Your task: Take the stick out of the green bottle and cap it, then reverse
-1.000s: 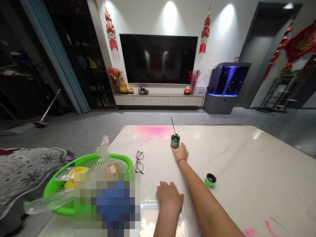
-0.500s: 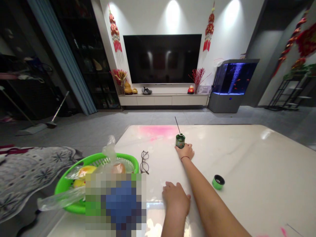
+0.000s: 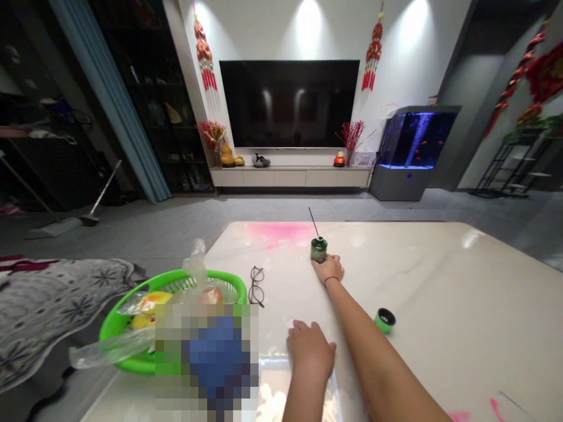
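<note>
My right hand (image 3: 331, 269) reaches far across the white table, its fingers closed around the lower side of a small dark green bottle (image 3: 318, 249). The bottle stands upright on the tabletop. A thin dark stick (image 3: 313, 221) rises at a tilt from its top. Nearer to me, my left hand (image 3: 309, 347) lies palm down on the table with its fingers somewhat spread, holding nothing. To the right of my right forearm sits a short green cap (image 3: 385, 320) with a black inside. Eyeglasses (image 3: 257, 286) lie folded out to the left of my hands.
A green plastic basket (image 3: 109, 328) with bagged food stands at the left edge; a blurred block covers part of it. Pink smears (image 3: 279, 230) mark the white table (image 3: 461, 293). Beyond are a television (image 3: 288, 104), a low cabinet (image 3: 290, 177) and a lit aquarium (image 3: 416, 140).
The view has shifted slightly. My right hand stays on the bottle and my left hand stays flat on the table; nothing was taken up or let go.
</note>
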The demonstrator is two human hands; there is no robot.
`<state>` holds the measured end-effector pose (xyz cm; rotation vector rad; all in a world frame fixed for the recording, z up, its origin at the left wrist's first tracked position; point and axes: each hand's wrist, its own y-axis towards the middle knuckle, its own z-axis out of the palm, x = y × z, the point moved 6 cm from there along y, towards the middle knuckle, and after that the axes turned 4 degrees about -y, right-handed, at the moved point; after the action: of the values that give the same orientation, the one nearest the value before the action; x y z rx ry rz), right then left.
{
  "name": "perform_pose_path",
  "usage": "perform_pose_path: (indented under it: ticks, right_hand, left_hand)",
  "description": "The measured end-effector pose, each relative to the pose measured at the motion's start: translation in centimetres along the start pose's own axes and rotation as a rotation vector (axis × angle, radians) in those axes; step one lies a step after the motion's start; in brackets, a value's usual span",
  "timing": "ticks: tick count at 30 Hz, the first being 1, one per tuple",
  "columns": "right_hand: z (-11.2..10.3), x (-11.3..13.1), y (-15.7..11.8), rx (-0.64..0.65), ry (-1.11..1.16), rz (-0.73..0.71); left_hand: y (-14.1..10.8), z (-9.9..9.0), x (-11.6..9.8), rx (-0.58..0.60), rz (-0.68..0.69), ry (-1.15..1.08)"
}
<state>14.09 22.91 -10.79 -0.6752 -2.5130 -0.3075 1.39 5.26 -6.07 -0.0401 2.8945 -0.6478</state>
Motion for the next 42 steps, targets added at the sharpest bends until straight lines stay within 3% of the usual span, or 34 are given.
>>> perform_pose_path:
  ticks: [15, 25, 33, 42]
  right_hand:
    - [0.3, 0.0, -0.2, -0.07, -0.009, 0.012]
    - [0.7, -0.6, 0.0, 0.179, -0.051, -0.064]
    - [-0.7, -3.2, -3.0, 0.28, 0.056, -0.139]
    - [-2.7, -6.7, -9.8, 0.264, 0.269, -0.241]
  left_hand:
    - [0.1, 0.1, 0.0, -0.008, 0.007, -0.009]
    - [0.3, 0.1, 0.0, -0.007, 0.004, 0.012]
    - [0.2, -0.3, 0.1, -0.029, 0.032, 0.007]
    - [0.4, -0.7, 0.0, -0.107, 0.037, 0.039]
